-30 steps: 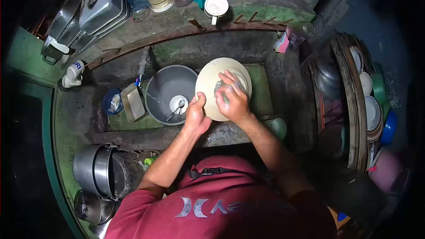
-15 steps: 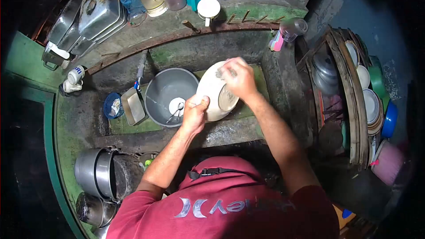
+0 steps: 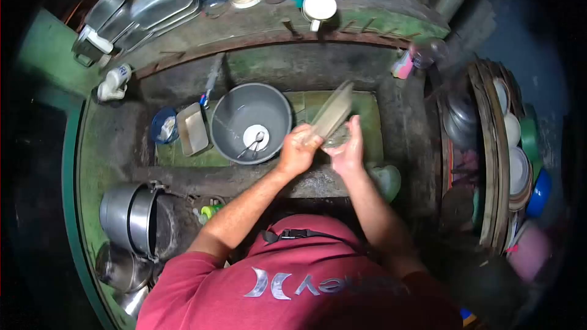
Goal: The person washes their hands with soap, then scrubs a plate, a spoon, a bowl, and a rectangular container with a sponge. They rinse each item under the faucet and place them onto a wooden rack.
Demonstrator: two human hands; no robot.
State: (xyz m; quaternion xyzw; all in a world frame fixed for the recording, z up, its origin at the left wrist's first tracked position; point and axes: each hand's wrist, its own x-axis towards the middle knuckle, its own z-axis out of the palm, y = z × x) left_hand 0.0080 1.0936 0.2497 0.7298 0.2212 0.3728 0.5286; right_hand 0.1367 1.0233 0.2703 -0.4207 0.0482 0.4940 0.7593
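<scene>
A cream plate (image 3: 334, 112), tilted steeply on edge, is gripped along its lower side by my left hand (image 3: 298, 150). My right hand (image 3: 348, 150) is low on the plate's right side, with a greyish scouring pad (image 3: 337, 137) between its fingers and the plate; some of the pad is hidden. Just left of the plate, a large grey basin (image 3: 223, 107) holds a small white dish (image 3: 261, 129) with spoons (image 3: 251, 145) lying in it.
A metal tray (image 3: 194, 129) and a blue bowl (image 3: 158, 134) sit left of the basin. A translucent green bowl (image 3: 386, 182) is by my right forearm. A white mug (image 3: 319, 7) stands on the back ledge. Pots (image 3: 125, 220) lie lower left; a wooden rack (image 3: 489, 165) holds dishes on the right.
The plate has turned from showing its broad underside to nearly edge-on. My right hand has come down from the plate's upper part to its lower right side. The camera view has shifted.
</scene>
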